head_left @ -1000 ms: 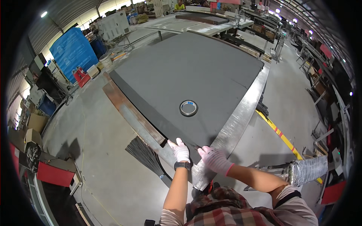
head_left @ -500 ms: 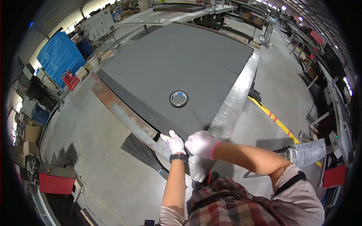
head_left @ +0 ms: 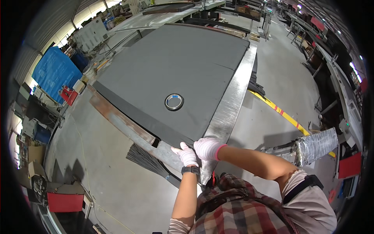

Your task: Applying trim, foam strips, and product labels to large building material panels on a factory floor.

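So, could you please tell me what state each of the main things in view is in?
Left hand: gloved, thumb spread from the fingers, at the sheet's near corner.
Right hand: gloved, fingers curled, beside the left; anything inside is hidden.
Grey sheet: spread out flat.
Tape roll: lying flat on the sheet.
Metal edge: bare, shiny.
Wristwatch: strapped on.
Black strips: bunched, fanned at one end.
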{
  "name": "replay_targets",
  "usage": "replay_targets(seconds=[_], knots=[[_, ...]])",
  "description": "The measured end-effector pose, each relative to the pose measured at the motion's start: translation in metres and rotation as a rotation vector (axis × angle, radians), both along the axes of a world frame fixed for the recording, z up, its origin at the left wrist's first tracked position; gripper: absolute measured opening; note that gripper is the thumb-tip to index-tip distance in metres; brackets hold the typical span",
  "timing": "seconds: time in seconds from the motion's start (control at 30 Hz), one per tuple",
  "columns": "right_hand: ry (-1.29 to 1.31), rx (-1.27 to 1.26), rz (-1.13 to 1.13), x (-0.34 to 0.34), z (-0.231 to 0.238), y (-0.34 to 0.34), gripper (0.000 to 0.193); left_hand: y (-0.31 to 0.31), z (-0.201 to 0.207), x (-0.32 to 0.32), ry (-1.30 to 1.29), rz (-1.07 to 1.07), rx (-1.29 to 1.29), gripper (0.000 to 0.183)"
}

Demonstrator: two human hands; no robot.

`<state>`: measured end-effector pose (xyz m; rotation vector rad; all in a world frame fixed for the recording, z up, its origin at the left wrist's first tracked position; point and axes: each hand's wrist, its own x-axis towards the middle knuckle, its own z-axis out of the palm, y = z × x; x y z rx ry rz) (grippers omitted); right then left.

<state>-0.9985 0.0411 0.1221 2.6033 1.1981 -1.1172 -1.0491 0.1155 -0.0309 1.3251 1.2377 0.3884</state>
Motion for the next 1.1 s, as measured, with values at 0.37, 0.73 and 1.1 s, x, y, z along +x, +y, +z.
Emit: replay_targets(seconds=[0.37, 0.73, 1.1], knots=[[-0.109, 0.026, 0.661, 0.016, -0.095, 0.006, 0.011, 0.069, 0.011, 0.039, 0.520, -0.722, 1.295, 0.069], [-0.029, 0.105, 0.124, 0.002, -0.114, -0.016, 0.027, 0.053, 0.009, 0.057, 0.502, -0.728, 1.369, 0.066], [0.065, 0.300, -0.100, -0.015, -0.138, -0.038, 0.028, 0.068, -0.004, 0.050, 0.484, -0.732, 1.398, 0.064]])
